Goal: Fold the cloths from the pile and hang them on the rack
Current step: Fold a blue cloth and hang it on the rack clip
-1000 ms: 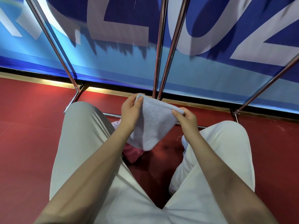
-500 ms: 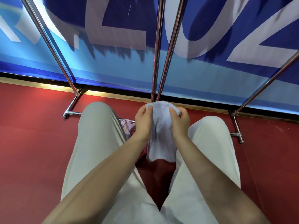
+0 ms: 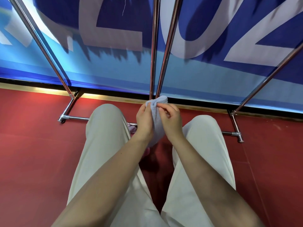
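Most of my pale blue terry cloth [image 3: 156,126] is hidden btwn my two hands, so I can't tell how many folds it has; only its bunched top and a hanging lower tip show. The pile is nearly all covered by my left leg: just a scrap of pink-lilac fabric [image 3: 132,128] peeks out by the knee, too little to count cloths. The rack tops are cut off by the upper edge.

Counted: 2 hands, 1 cloth in them. My left hand [image 3: 145,122] grips the cloth's left side, fingers curled round it. My right hand [image 3: 171,119] pinches its top edge w/ thumb and forefinger, other fingers loosely curled. The cloth sits above my knees, just in front of the shiny chrome metal rack [image 3: 153,46], which shows 4 slanted poles plus a low floor bar w/ 2 feet.

I'm in light beige trousers [image 3: 105,145] over a dark red smooth floor [image 3: 32,145]. Behind the rack hangs a blue banner with big white letters [image 3: 114,30].
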Demonstrator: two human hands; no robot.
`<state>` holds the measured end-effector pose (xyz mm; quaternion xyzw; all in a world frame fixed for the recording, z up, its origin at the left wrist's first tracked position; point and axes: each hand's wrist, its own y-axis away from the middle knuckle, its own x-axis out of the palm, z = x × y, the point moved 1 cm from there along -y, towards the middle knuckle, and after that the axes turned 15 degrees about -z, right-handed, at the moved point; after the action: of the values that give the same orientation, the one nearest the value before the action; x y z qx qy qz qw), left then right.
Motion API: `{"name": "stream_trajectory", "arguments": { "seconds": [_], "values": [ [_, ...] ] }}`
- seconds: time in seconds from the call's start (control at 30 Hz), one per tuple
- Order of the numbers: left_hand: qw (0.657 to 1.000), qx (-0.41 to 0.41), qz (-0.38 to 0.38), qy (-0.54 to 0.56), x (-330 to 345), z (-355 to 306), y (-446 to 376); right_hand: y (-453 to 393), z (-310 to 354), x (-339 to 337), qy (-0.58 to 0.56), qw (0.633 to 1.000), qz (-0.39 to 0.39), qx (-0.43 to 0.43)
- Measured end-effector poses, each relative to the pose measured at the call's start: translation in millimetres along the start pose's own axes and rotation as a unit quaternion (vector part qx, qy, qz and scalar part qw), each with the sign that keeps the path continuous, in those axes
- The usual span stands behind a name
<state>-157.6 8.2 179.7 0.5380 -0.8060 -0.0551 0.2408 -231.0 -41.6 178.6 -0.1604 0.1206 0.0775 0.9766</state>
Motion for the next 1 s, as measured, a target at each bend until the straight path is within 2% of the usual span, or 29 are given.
{"name": "stream_trajectory", "arguments": {
  "seconds": [0.07, 0.13, 0.2, 0.27, 0.33, 0.5, 0.67, 0.77, 0.87, 1.0],
  "values": [
    [1.0, 0.001, 0.003, -0.01, -0.2, -2.9, 1.8, -3.3, -3.2, -2.9, 0.044, 0.996, -0.032, -0.066],
    [0.999, 0.008, 0.002, -0.04, -0.5, -3.7, 1.4, -6.5, -6.2, -6.9, 0.055, 0.994, -0.062, -0.077],
    [0.998, 0.019, 0.0, -0.062, -1.4, -6.8, 1.3, -9.2, -9.5, -11.0, 0.037, 0.997, -0.052, -0.03],
    [0.996, 0.035, 0.008, -0.076, -3.1, -8.9, -0.5, -10.4, -9.8, -13.5, -0.018, 0.997, -0.001, 0.069],
    [0.993, 0.058, 0.026, -0.101, -5.9, -10.4, -1.3, -9.4, -11.3, -15.1, -0.05, 0.99, 0.031, 0.126],
    [0.98, 0.1, 0.081, -0.152, -9.8, -10.4, 6.5, -5.5, -22.5, -23.1, -0.065, 0.985, 0.013, 0.161],
    [0.963, 0.108, 0.163, -0.185, -14.3, -5.1, 18.1, -2.3, -31.5, -31.4, -0.071, 0.979, 0.012, 0.192],
    [0.962, 0.125, 0.119, -0.21, -20.0, -0.4, 12.4, 1.0, -30.9, -33.7, -0.098, 0.974, 0.03, 0.201],
    [0.977, 0.108, 0.067, -0.169, -22.6, -9.9, 11.6, 7.2, -28.3, -31.1, -0.136, 0.966, 0.076, 0.208],
    [0.984, 0.108, 0.044, -0.133, -27.0, -29.3, 10.0, 16.6, -31.6, -17.3, -0.07, 0.969, 0.136, 0.196]
  ]
}}
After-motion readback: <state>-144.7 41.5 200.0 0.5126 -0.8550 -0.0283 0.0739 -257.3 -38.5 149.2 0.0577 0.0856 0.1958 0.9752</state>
